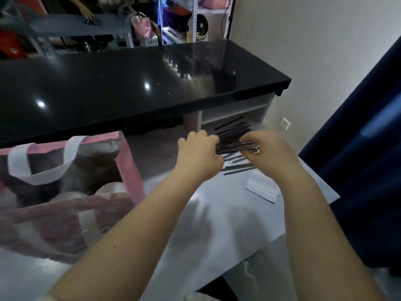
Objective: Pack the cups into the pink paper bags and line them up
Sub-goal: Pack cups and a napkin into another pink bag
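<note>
Tabletop (195, 213): left hand (198, 153), right hand (267, 148) grip crosswise straws (230, 141).

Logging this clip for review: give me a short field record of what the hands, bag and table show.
left grip: holds the bundle of dark straws
right grip: holds the same bundle's other end
loose straws: on the white table, under the bundle
pink bag: open, beside the left grip, contents blurred
black counter: beyond the table
</note>
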### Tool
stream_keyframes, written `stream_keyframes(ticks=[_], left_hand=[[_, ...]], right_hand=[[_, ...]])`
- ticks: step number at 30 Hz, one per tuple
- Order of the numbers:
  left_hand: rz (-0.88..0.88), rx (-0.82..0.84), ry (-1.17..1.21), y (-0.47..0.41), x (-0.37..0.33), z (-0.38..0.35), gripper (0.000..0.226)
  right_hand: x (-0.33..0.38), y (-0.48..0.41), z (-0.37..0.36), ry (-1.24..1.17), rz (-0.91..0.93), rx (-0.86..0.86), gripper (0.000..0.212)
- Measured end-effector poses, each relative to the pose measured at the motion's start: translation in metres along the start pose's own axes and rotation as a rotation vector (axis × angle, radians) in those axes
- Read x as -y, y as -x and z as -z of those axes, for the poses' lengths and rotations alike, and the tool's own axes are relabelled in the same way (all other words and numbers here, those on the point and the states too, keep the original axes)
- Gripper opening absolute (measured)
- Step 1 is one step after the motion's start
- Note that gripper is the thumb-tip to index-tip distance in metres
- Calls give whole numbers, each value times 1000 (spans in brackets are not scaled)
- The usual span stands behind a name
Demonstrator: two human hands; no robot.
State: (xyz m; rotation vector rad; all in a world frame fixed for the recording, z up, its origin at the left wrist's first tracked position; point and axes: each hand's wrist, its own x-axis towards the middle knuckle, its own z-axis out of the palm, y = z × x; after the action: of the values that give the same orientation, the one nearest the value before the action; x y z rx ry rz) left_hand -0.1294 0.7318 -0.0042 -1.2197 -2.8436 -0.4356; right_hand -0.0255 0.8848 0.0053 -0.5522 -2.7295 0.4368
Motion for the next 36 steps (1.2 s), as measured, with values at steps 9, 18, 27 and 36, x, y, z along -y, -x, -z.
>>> stream_keyframes(ticks=[9,18,27,36], left_hand=[[235,200,44,-40,-21,-106,44],[379,127,115,-41,-35,-171,50],[450,91,112,-79,-15,-177,49],[460,27,156,-96,-7,-178,50]], right_hand=[[-114,-20,-62,-79,-22,306,30],[-172,-59,-112,4,96,446,45],[-177,-101,-151,4,74,460,53],[-176,-120,-171,-19,41,247,19]])
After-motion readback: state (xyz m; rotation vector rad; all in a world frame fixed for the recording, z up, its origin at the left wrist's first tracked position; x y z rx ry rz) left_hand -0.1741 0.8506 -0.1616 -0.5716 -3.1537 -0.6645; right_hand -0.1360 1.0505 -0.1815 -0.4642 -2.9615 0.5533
